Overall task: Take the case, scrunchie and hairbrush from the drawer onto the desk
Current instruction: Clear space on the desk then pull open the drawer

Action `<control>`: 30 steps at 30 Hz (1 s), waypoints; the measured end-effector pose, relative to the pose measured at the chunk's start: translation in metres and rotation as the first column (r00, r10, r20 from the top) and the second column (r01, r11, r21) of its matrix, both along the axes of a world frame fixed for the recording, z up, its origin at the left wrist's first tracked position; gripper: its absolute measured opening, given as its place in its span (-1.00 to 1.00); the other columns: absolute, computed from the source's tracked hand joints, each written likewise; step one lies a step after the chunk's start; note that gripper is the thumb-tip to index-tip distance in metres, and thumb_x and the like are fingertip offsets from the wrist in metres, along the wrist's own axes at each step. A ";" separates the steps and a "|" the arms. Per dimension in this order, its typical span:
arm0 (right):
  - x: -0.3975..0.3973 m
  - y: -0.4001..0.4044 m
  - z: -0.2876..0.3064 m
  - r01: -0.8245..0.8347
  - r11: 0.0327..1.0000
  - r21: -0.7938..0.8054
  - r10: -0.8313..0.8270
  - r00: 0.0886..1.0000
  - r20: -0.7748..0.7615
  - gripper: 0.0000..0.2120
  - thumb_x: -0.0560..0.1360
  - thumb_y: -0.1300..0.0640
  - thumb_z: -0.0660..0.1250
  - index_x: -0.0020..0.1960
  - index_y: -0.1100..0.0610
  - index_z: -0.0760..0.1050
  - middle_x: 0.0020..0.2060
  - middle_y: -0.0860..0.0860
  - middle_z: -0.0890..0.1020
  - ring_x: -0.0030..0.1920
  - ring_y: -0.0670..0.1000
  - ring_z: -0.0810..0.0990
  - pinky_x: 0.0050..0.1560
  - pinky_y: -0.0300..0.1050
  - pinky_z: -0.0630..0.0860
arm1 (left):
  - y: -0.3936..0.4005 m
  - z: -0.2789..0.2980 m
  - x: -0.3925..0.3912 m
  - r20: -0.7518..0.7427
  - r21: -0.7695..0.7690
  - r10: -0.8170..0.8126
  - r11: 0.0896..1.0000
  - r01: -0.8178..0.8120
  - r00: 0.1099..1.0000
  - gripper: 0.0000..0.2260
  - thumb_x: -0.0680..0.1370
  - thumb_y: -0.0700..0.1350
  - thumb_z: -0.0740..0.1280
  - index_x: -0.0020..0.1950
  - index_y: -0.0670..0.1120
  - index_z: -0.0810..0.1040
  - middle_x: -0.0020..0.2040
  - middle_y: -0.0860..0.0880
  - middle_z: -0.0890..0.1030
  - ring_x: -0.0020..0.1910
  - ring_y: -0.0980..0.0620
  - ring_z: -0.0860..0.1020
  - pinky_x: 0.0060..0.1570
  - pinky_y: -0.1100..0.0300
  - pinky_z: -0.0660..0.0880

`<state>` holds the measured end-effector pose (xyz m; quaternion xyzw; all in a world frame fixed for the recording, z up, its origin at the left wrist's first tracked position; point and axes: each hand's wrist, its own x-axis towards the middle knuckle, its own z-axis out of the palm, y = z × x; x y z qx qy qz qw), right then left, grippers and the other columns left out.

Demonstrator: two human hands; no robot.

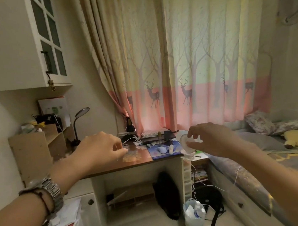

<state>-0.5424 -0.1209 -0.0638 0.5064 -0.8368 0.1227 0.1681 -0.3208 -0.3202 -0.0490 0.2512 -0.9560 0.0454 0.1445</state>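
Your left hand (pixel 100 150): fingers curled loosely, empty, hovering over the tabletop (pixel 142 159).
Your right hand (pixel 212 139): fingers pinched, grip unclear, beside the small white fan (pixel 185 142).
Scrunchie (pixel 131 156): possibly the pale object on the tabletop under your left fingertips; blurred.
Case, hairbrush: cannot tell.

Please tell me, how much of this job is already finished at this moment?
Done: nothing clearly; no case, scrunchie or hairbrush can be made out on the desk. In hand: both the left hand and right hand hover over the desk, apparently empty. Left: probably all three items; no open drawer is in view.
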 end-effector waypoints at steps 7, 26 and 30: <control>-0.085 -0.078 -0.016 0.118 0.993 0.007 -0.118 0.991 0.064 -0.72 0.46 -0.12 0.29 0.11 -0.04 0.51 0.05 -0.05 0.62 -0.11 -0.06 0.50 -0.09 -0.16 0.46 | -0.095 -0.017 -0.102 0.059 0.020 -0.086 0.996 0.085 0.995 -0.65 0.51 0.25 0.22 0.03 0.05 0.61 -0.03 0.10 0.65 -0.14 0.15 0.55 -0.22 0.27 0.48; -0.346 -0.125 -0.072 0.132 0.988 0.082 -0.131 0.991 -0.016 -0.72 0.46 -0.12 0.28 0.10 -0.03 0.51 0.07 -0.06 0.62 0.03 0.06 0.58 -0.04 -0.06 0.49 | -0.146 -0.080 -0.381 0.176 0.030 -0.122 0.992 0.119 0.977 -0.72 0.51 0.21 0.20 -0.03 0.09 0.61 -0.03 0.07 0.65 -0.15 0.07 0.54 -0.21 0.12 0.44; -0.415 -0.137 -0.073 0.039 0.991 0.126 -0.029 0.996 -0.079 -0.72 0.47 -0.11 0.25 0.08 0.01 0.51 0.02 -0.04 0.63 0.00 0.06 0.59 -0.05 -0.06 0.53 | -0.138 -0.079 -0.430 0.184 0.091 -0.010 0.996 -0.007 0.983 -0.71 0.52 0.19 0.20 -0.01 0.06 0.61 -0.01 0.05 0.65 -0.10 0.05 0.56 -0.13 0.10 0.50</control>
